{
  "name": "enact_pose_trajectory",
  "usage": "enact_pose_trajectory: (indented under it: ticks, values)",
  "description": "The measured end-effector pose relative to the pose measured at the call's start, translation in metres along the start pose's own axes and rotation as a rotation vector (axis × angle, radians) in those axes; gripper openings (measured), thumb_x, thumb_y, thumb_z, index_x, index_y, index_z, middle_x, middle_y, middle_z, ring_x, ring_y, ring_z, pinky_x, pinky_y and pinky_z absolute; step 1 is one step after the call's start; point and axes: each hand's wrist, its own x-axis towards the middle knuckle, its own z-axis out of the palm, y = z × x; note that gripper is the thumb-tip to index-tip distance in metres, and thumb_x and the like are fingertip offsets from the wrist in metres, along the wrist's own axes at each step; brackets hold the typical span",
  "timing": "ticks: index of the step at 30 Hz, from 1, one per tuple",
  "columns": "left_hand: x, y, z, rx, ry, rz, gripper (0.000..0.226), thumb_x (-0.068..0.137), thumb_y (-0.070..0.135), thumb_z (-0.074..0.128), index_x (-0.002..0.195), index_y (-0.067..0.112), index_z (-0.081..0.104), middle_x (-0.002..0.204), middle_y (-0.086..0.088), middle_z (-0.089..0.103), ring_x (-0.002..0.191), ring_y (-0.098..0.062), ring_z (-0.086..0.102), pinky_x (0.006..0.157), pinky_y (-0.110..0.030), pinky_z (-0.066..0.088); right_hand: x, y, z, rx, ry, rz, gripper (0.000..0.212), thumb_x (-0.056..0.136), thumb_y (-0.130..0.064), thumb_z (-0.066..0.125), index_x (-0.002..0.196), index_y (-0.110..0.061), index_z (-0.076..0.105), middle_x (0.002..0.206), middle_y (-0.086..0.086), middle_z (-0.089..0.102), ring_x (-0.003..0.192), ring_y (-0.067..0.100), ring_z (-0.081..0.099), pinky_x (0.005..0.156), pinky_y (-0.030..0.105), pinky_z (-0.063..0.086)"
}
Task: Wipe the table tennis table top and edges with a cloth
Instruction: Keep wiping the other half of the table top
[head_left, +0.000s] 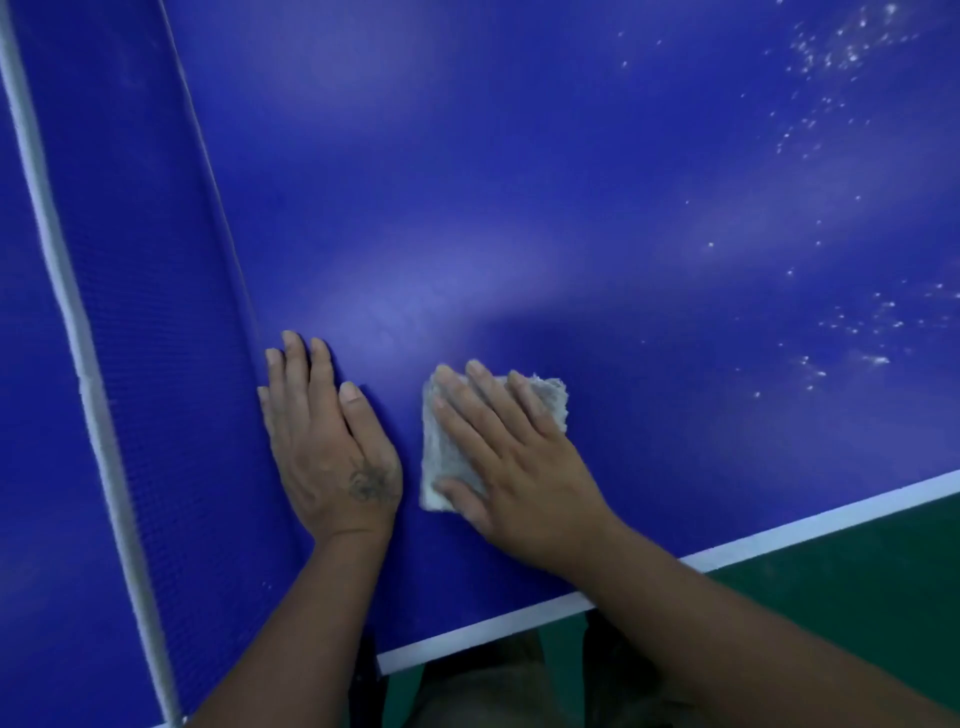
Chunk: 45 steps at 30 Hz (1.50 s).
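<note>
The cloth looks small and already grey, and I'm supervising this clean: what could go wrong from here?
1. The cloth is grey under the right hand; it may smear dirt rather than lift it.
2. White specks lie far right on the table; short strokes here could miss them.
3. The left hand rests flat beside the net; it may leave fresh prints.

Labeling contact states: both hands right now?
Left hand: open, flat on the table.
Right hand: open, pressing the cloth flat.
</note>
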Motion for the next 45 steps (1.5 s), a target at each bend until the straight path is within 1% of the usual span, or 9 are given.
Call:
enact_pose_trajectory:
  ticks: [2, 7, 12, 18, 23, 26, 33, 39, 45]
  values:
    - [-0.001, 0.000, 0.000, 0.035, -0.014, 0.031, 0.059, 0.115, 0.033, 0.035, 0.166, 0.005, 0.039, 0.178, -0.010, 0.028, 0.168, -0.026, 0.016, 0.138, -0.048, 0.011, -0.009, 0.040, -0.009, -0.036, 0.016, 0.000, 0.065, 0.109, -0.041, 0.055, 0.161, -0.003, 0.044, 0.172, 0.017, 0.035, 0.161, 0.038, 0.029, 0.132, 0.056, 0.021]
    - [-0.001, -0.002, 0.003, 0.164, -0.046, 0.083, 0.065, 0.114, 0.040, 0.035, 0.170, 0.008, 0.026, 0.181, -0.010, 0.018, 0.169, -0.028, 0.009, 0.138, -0.050, 0.008, 0.023, 0.142, -0.051, -0.119, 0.124, 0.721, 0.071, 0.113, -0.042, 0.043, 0.170, -0.006, 0.021, 0.179, 0.013, 0.015, 0.166, 0.037, 0.011, 0.134, 0.058, 0.009]
    - [-0.003, -0.005, 0.003, 0.182, -0.027, 0.114, 0.066, 0.115, 0.040, 0.033, 0.171, 0.008, 0.022, 0.182, -0.011, 0.014, 0.170, -0.028, 0.006, 0.138, -0.050, 0.006, 0.019, 0.095, -0.024, -0.145, 0.013, 0.213, 0.069, 0.111, -0.048, 0.045, 0.166, -0.007, 0.036, 0.177, 0.011, 0.025, 0.165, 0.034, 0.018, 0.134, 0.056, 0.013]
    - [-0.004, -0.006, 0.004, 0.191, -0.033, 0.096, 0.066, 0.116, 0.043, 0.032, 0.172, 0.010, 0.019, 0.182, -0.009, 0.012, 0.170, -0.026, 0.005, 0.138, -0.050, 0.005, 0.016, 0.067, -0.020, -0.139, 0.086, 0.656, 0.073, 0.112, -0.047, 0.036, 0.170, -0.005, 0.021, 0.179, 0.014, 0.013, 0.166, 0.038, 0.008, 0.133, 0.058, 0.008]
    - [-0.004, -0.003, 0.000, 0.174, -0.045, 0.087, 0.066, 0.115, 0.042, 0.032, 0.172, 0.010, 0.021, 0.182, -0.009, 0.013, 0.170, -0.027, 0.005, 0.137, -0.051, 0.006, -0.083, -0.044, 0.020, -0.011, -0.114, 0.099, 0.078, 0.111, -0.051, 0.048, 0.171, -0.010, 0.020, 0.181, 0.009, 0.010, 0.167, 0.032, 0.008, 0.132, 0.059, 0.015]
    - [-0.003, -0.002, 0.000, 0.147, -0.058, 0.089, 0.067, 0.115, 0.043, 0.034, 0.172, 0.009, 0.022, 0.182, -0.009, 0.013, 0.170, -0.026, 0.004, 0.137, -0.051, 0.005, -0.120, -0.023, 0.012, -0.027, -0.160, -0.073, 0.075, 0.109, -0.054, 0.053, 0.169, -0.014, 0.031, 0.179, 0.004, 0.020, 0.166, 0.028, 0.019, 0.133, 0.053, 0.019]
    - [-0.004, 0.015, -0.002, 0.072, -0.114, 0.178, 0.069, 0.113, 0.044, 0.041, 0.169, 0.005, 0.030, 0.181, -0.012, 0.018, 0.169, -0.031, 0.005, 0.136, -0.057, 0.000, -0.066, 0.116, -0.031, -0.109, 0.129, 0.667, 0.071, 0.110, -0.046, 0.040, 0.169, -0.008, 0.026, 0.179, 0.009, 0.018, 0.167, 0.032, 0.009, 0.133, 0.061, 0.013]
    - [-0.017, 0.091, 0.019, 0.048, -0.172, 0.389, 0.064, 0.114, 0.045, 0.042, 0.165, 0.006, 0.041, 0.177, -0.014, 0.029, 0.168, -0.032, 0.016, 0.137, -0.055, 0.005, -0.102, 0.090, -0.018, -0.084, -0.059, 0.105, 0.074, 0.110, -0.051, 0.051, 0.169, -0.012, 0.031, 0.179, 0.005, 0.019, 0.166, 0.030, 0.016, 0.133, 0.058, 0.017]
    - [-0.014, 0.147, 0.055, 0.064, -0.192, 0.493, 0.062, 0.113, 0.039, 0.046, 0.165, 0.006, 0.041, 0.177, -0.016, 0.029, 0.167, -0.035, 0.018, 0.135, -0.060, 0.012, -0.107, 0.168, -0.051, -0.095, 0.103, 0.663, 0.073, 0.110, -0.048, 0.039, 0.170, -0.010, 0.023, 0.180, 0.007, 0.013, 0.167, 0.031, 0.004, 0.133, 0.061, 0.010]
